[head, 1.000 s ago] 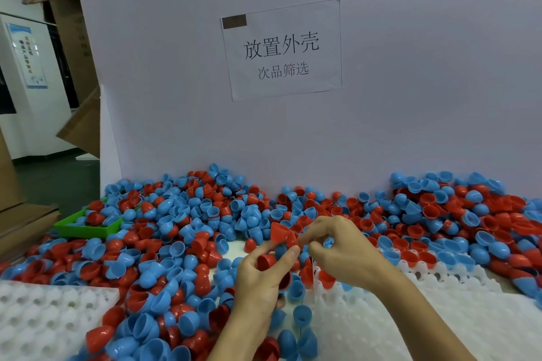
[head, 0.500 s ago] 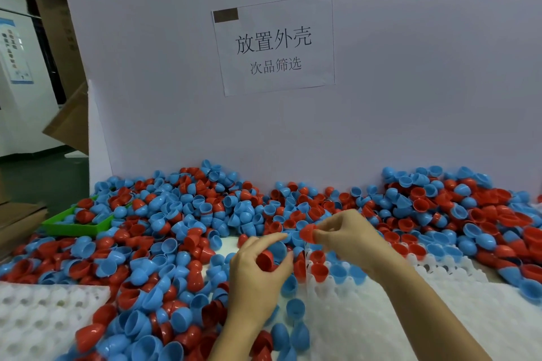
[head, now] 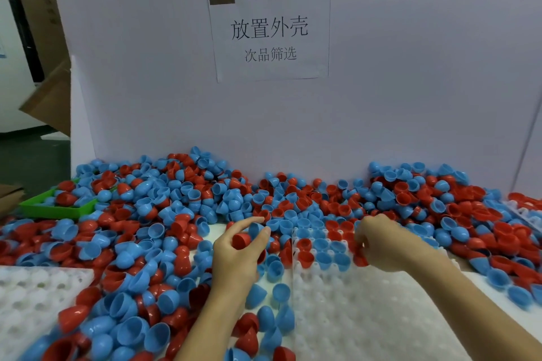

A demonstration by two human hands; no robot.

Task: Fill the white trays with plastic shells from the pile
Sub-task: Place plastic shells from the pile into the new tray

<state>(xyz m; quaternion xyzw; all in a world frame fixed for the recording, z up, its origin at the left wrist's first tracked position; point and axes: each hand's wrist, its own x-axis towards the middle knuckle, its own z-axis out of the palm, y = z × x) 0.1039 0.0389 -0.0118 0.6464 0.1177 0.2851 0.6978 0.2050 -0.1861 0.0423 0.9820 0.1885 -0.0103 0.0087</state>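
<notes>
Against a white backboard the pile [head: 181,214] is being worked: one red shell [head: 243,241] is being pinched by the left hand [head: 237,255], another pressed into the barely started middle tray [head: 352,302] (only its far rows filled) by the right hand [head: 381,246].

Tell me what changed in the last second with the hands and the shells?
The hands parted: the right hand carried its red shell down and right to the white tray, at the filled rows. The left hand keeps its grip on a red shell. The pile, green tray and paper sign stayed put.
</notes>
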